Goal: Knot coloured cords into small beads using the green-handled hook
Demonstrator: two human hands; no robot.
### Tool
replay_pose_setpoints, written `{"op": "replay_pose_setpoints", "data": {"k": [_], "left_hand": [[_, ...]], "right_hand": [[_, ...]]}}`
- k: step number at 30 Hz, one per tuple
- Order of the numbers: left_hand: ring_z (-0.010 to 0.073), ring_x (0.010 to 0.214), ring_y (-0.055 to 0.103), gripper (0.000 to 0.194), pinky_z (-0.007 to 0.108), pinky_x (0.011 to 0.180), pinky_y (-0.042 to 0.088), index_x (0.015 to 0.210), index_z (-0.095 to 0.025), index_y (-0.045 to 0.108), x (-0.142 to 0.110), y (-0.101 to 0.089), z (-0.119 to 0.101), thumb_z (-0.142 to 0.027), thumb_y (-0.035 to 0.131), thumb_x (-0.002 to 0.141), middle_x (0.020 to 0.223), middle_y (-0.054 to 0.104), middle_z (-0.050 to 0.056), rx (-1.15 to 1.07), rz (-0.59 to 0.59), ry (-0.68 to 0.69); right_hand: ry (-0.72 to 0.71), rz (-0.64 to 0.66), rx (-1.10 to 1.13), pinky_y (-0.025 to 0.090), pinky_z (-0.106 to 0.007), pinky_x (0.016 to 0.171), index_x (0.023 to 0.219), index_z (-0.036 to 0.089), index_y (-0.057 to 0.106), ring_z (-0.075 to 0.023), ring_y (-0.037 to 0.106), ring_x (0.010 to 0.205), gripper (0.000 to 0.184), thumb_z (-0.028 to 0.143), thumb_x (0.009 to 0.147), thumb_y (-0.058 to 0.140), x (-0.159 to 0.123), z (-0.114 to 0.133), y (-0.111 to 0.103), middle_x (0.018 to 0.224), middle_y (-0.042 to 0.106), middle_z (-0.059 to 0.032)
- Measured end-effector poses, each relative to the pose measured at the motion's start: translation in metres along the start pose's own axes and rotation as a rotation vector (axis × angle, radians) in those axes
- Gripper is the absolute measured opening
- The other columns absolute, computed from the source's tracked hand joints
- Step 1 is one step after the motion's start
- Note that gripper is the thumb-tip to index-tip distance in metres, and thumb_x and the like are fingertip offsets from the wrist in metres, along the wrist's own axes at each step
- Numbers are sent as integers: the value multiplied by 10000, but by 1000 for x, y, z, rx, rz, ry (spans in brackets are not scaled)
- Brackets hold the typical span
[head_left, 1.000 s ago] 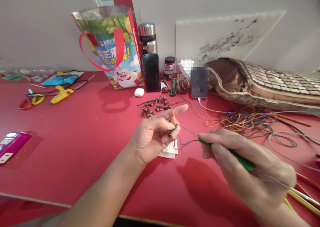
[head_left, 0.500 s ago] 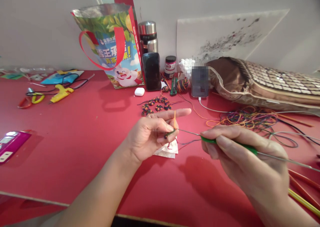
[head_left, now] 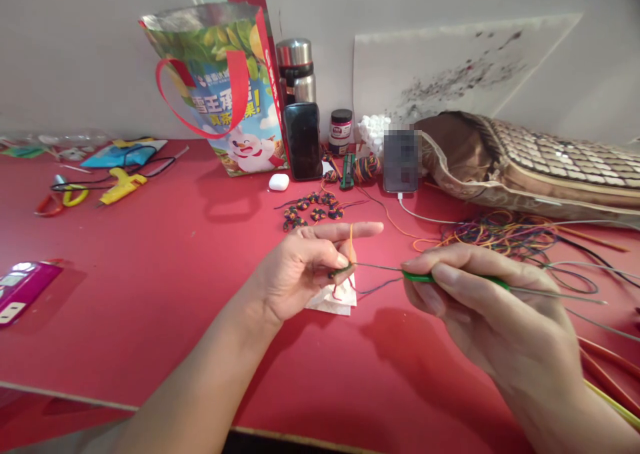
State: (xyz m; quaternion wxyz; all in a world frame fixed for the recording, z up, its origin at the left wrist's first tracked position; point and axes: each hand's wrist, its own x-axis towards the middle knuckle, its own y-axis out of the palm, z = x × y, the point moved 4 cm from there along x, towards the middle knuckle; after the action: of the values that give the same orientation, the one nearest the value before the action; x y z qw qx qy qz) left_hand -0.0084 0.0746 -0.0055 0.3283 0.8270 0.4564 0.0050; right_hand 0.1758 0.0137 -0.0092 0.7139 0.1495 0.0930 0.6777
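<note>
My left hand (head_left: 305,267) pinches a small dark knotted piece of cord (head_left: 340,271) between thumb and middle finger, with the index finger stretched out and an orange strand (head_left: 351,241) running up over it. My right hand (head_left: 480,307) is closed around a thin metal hook with a green grip (head_left: 425,278); its tip meets the knotted piece. A white scrap of paper (head_left: 336,299) lies on the red table (head_left: 175,274) just below my left hand.
Several finished multicoloured knots (head_left: 313,213) lie behind my hands. A tangle of coloured cords (head_left: 500,234) spreads to the right. At the back stand a printed bag (head_left: 220,87), a steel flask (head_left: 296,71), a black phone (head_left: 303,141), a charging phone (head_left: 400,161) and a folded mat (head_left: 525,164). Scissors and a yellow tool (head_left: 120,186) lie far left.
The hook's handle has levelled out, from slanting down to the right to nearly horizontal. My left index finger has lowered slightly. The knotted piece stays pinched in the same place.
</note>
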Motion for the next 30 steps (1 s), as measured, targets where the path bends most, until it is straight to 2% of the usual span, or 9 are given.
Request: {"op": "replay_pose_setpoints", "data": {"k": [3, 6, 10, 13, 17, 20, 25, 28, 30], "left_hand": [[77, 505, 419, 443, 265, 525, 287, 989, -201, 907, -2, 0, -4, -108, 740, 589, 596, 582, -22, 93, -87, 90], [72, 520, 415, 436, 264, 528, 293, 988, -196, 905, -4, -1, -5, -97, 748, 593, 629, 600, -21, 151, -125, 119], [72, 476, 384, 450, 264, 487, 197, 1000, -157, 895, -2, -2, -1, -121, 694, 598, 566, 538, -20, 22, -8, 12], [73, 464, 341, 473, 279, 477, 131, 1022, -145, 892, 0, -2, 1, -127, 663, 608, 542, 497, -19, -21, 45, -29], [78, 516, 366, 436, 283, 519, 224, 1015, -154, 898, -2, -1, -4, -110, 707, 625, 588, 507, -21, 97, 13, 90], [85, 547, 379, 472, 288, 527, 242, 1095, -167, 891, -4, 1, -7, -116, 726, 656, 634, 524, -22, 174, 25, 131], [93, 548, 404, 428, 294, 521, 235, 1021, -154, 894, -2, 4, -4, -115, 705, 638, 620, 557, -7, 68, 140, 127], [85, 526, 374, 426, 297, 534, 202, 1002, -157, 892, 2, 3, -1, -105, 682, 634, 592, 559, -8, -11, 114, 136], [78, 516, 372, 438, 297, 546, 188, 1028, -160, 886, 4, 2, 0, -102, 684, 644, 595, 569, -11, -37, 62, 150]], "right_hand": [[50, 1, 4, 457, -239, 509, 887, 207, 909, -107, 572, 531, 91, 259, 900, 836, 0, -2, 0, 563, 664, -37], [46, -16, -31, 471, -246, 513, 870, 206, 904, -118, 595, 548, 86, 271, 888, 850, -2, -2, -1, 602, 694, -46], [-41, -9, -90, 516, -269, 539, 897, 243, 910, -146, 649, 587, 54, 282, 890, 874, -6, 1, -2, 665, 751, -61], [-36, 6, -49, 493, -272, 524, 899, 237, 909, -140, 626, 564, 62, 285, 893, 870, -5, 1, -1, 664, 747, -64], [96, 19, 47, 380, -242, 469, 871, 190, 902, -113, 503, 501, 113, 284, 879, 840, 3, -4, 1, 519, 601, -25], [200, 47, 147, 271, -211, 438, 827, 164, 892, -66, 338, 452, 145, 285, 858, 818, 8, -7, 3, 476, 506, 10], [324, 134, 268, 260, -201, 430, 807, 166, 883, -38, 159, 462, 174, 288, 877, 781, 11, -11, 8, 476, 393, 62], [250, 104, 251, 292, -201, 437, 819, 167, 887, -34, 207, 447, 175, 281, 883, 772, 11, -10, 9, 482, 433, 48], [145, 29, 184, 351, -210, 453, 839, 176, 894, -53, 337, 453, 149, 269, 880, 785, 9, -7, 7, 506, 531, 10]]}}
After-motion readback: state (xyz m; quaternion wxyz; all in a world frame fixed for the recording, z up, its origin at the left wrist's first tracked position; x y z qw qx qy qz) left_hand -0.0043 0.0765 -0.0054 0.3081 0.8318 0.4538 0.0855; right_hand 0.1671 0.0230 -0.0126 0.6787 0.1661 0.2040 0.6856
